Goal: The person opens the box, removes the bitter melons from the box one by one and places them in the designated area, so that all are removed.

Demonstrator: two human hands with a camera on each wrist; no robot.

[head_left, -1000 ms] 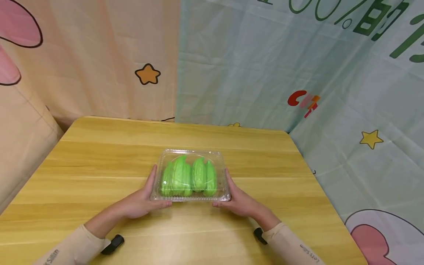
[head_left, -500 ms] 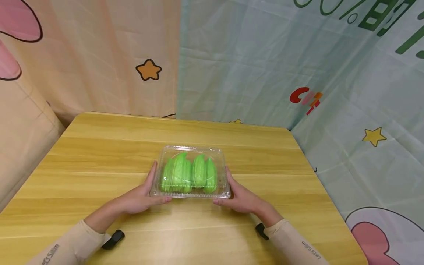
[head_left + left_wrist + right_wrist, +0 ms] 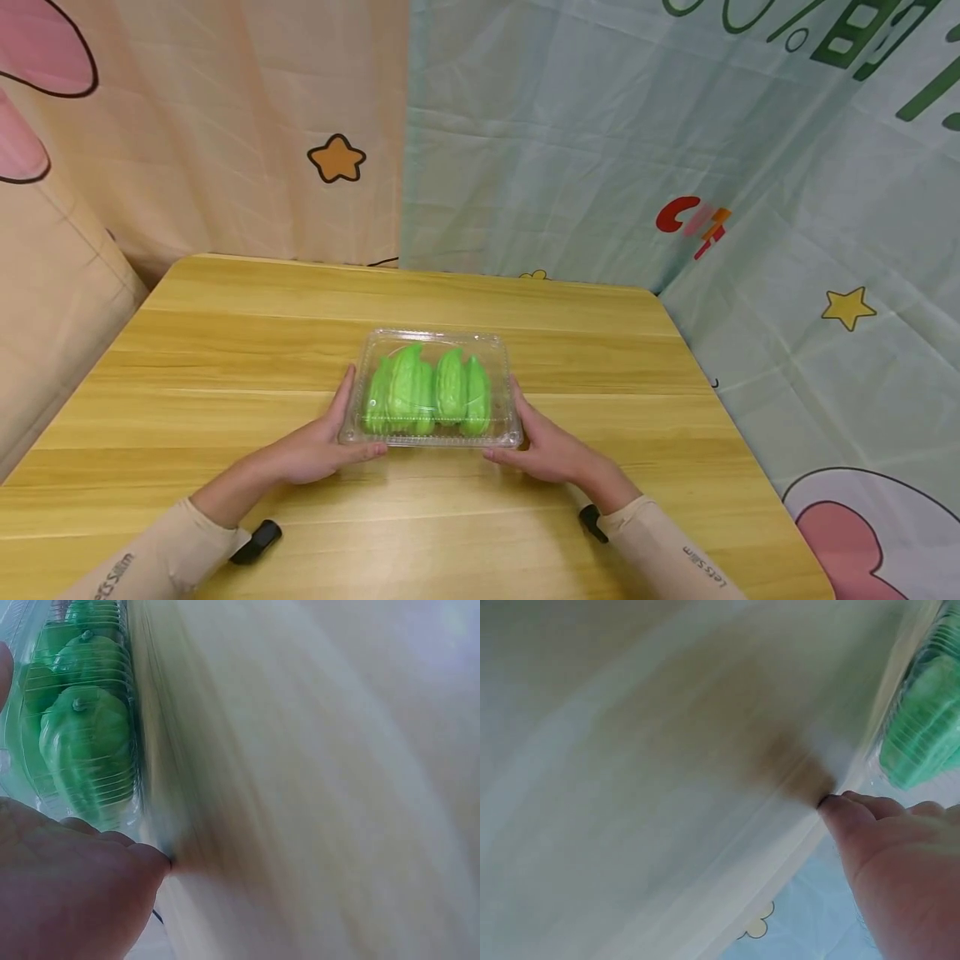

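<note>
A clear plastic clamshell container [image 3: 430, 437], with its lid down, sits on the wooden table. Several light green, ribbed, oblong fruits [image 3: 450, 387] lie inside it, side by side. My left hand [image 3: 322, 446] lies against the container's left side, fingers straight along the wall and thumb stretched along the near edge. On the opposite side my right hand [image 3: 543, 442] mirrors it, with its thumb at the near right corner. Both wrist views show the ridged container wall close to the hands: the left hand [image 3: 75, 885] below it, the right hand [image 3: 900, 862] beside it.
The wooden table [image 3: 247, 325] has its far edge against hanging printed cloths [image 3: 525, 150]. Another cloth [image 3: 825, 400] hangs along the right side. Dark wrist devices sit at the left cuff [image 3: 150, 550] and the right cuff [image 3: 663, 542].
The head view has tilted slightly, so the whole scene sits a little higher. Both hands and the container keep their places on the table.
</note>
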